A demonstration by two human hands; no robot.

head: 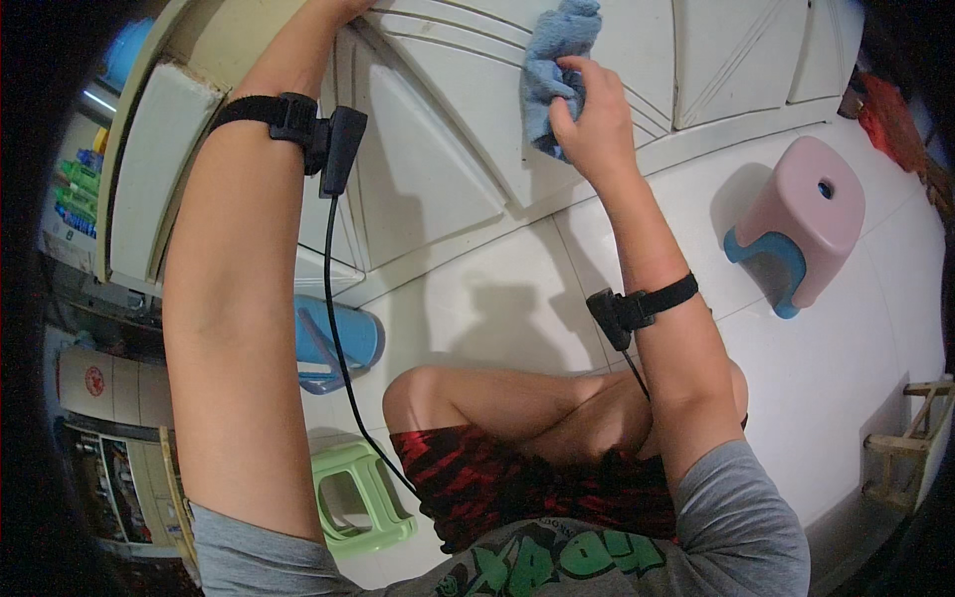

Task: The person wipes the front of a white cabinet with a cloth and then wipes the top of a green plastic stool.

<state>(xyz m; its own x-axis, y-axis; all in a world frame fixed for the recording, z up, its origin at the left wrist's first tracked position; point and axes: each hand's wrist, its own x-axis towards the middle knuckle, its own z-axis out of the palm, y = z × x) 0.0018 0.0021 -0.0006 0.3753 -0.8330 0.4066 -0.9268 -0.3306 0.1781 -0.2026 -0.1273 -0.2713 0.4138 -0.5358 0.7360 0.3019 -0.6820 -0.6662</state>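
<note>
A light-blue towelling cloth [548, 104] hangs bunched against the white cabinet doors [448, 82]. My right hand [597, 123] grips its right side, with thumb and fingers pressed into the folds. The cloth's upper end reaches the top of the picture. My left arm stretches up along the cabinet's left part, and only the edge of my left hand [357, 6] shows at the top rim. Its fingers are cut off, so what they touch is hidden. Grooved lines run across the door panels.
A pink and blue plastic stool [813, 201] stands on the tiled floor at right. Below the cabinet at left are a blue plastic bucket [339, 336] and a green plastic stool [351, 492]. A wooden rack [903, 448] is at far right. Cables run from both arm straps.
</note>
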